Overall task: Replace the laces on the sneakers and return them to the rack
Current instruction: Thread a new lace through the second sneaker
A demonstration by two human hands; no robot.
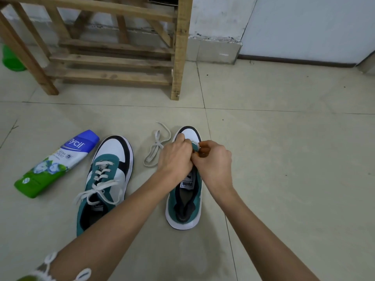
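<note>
Two teal, white and black sneakers stand on the tiled floor. The left sneaker (109, 175) is laced with a white lace. The right sneaker (185, 201) shows no lace along its open tongue. Both hands meet over its front eyelets: my left hand (175, 157) and my right hand (213, 161) have curled fingers pinching at the teal eyelet flap there. What they pinch is hidden by the fingers. A loose off-white lace (156, 148) lies on the floor just left of this sneaker's toe.
A wooden shoe rack (113, 59) stands at the back, its lower slats bare. A powder bottle (56, 163) with a blue top and green base lies on its side left of the sneakers. A green object (10, 57) sits at the far left edge.
</note>
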